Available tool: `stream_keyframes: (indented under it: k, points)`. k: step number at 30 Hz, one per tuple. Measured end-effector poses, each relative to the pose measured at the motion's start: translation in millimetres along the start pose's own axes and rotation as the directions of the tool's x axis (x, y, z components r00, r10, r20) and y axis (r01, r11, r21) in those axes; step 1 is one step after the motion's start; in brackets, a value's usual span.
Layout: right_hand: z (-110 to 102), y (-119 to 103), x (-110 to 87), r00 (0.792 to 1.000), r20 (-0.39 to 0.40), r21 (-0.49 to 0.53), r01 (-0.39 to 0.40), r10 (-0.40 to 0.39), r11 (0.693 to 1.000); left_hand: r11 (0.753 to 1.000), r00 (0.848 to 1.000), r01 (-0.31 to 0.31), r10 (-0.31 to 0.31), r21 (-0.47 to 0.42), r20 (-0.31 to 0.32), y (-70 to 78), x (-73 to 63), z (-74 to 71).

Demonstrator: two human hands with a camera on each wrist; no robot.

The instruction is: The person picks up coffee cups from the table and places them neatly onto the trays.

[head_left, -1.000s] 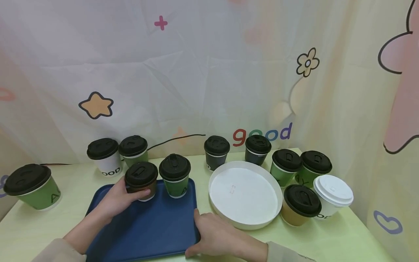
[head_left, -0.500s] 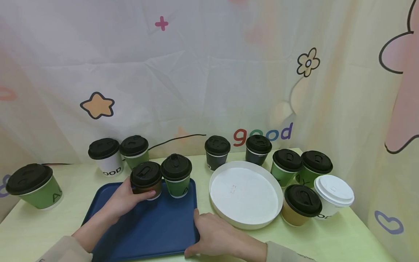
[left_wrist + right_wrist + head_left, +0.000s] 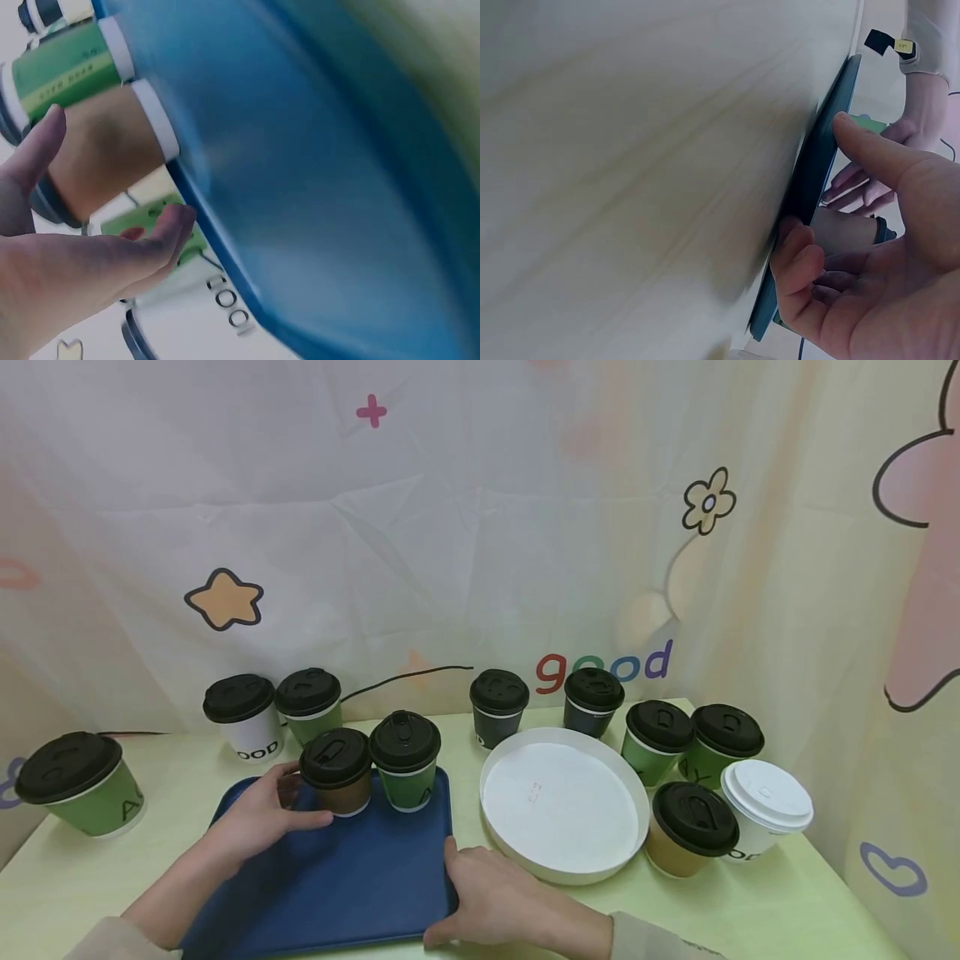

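Note:
A brown paper cup (image 3: 347,798) with a black lid stands upright at the back of the blue tray (image 3: 352,885), beside a green cup (image 3: 406,789) with a black lid. My left hand (image 3: 251,818) is spread at the brown cup's left side. In the left wrist view a gap shows between its fingers and the brown cup (image 3: 112,154), with the thumb near the lid end. My right hand (image 3: 498,897) holds the tray's right front corner. In the right wrist view its thumb and curled fingers (image 3: 799,262) are on the tray's edge (image 3: 821,157).
Right of the tray lies a round white dish (image 3: 562,810). Several lidded cups crowd its right side, including a tan cup (image 3: 675,852) and a white-lidded cup (image 3: 757,822). Two dark cups stand behind it. Behind the tray's left are a white cup (image 3: 255,739) and a green cup; another green cup (image 3: 97,802) stands far left.
My left hand moved the brown cup right, close against the green cup on the tray, then let go and drew back slightly left. My right hand stays on the tray corner.

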State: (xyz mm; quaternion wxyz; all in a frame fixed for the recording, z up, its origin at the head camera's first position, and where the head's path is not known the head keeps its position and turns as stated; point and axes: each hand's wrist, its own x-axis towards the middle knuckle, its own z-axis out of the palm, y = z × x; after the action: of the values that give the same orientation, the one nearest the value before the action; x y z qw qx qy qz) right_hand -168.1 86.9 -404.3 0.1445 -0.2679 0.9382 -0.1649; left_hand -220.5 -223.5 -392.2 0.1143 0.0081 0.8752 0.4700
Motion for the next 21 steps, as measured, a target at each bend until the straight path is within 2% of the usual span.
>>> stream_keyframes:
  k: [3, 5, 9, 11, 14, 18, 21]
  points:
    - [1, 1, 1.5, 1.0, 0.006, 0.005, -0.002, 0.002, 1.0, 1.0, 1.0, 0.015, -0.015, 0.024, 0.016, -6.2, -4.9, -10.3]
    - [4, 4, 3.8, 1.0, 0.011, 0.009, 0.003, -0.003, 1.0, 1.0, 1.0, 0.02, -0.02, 0.021, 0.004, -12.0, -8.9, -15.6]
    - [11, 11, 9.1, 1.0, 0.009, 0.008, 0.021, -0.021, 1.0, 0.999, 0.996, 0.009, -0.005, 0.047, -0.084, -22.6, -18.7, -25.4]
    - [13, 13, 10.7, 1.0, 0.009, 0.008, 0.026, -0.026, 1.0, 0.997, 0.989, 0.019, -0.008, 0.078, -0.147, -28.0, -24.1, -31.1]
    - [11, 10, 9.3, 1.0, 0.017, 0.01, 0.003, -0.004, 1.0, 0.991, 0.973, 0.077, -0.052, 0.106, -0.223, -36.1, -30.7, -41.5]
    - [2, 1, 3.7, 0.999, 0.026, -0.001, -0.033, 0.033, 0.999, 0.981, 0.952, 0.147, -0.104, 0.131, -0.287, -47.9, -38.2, -58.0]
    - [0, -1, 2.1, 0.999, 0.025, -0.007, -0.033, 0.033, 0.999, 0.974, 0.936, 0.187, -0.137, 0.129, -0.326, -56.6, -42.9, -69.1]
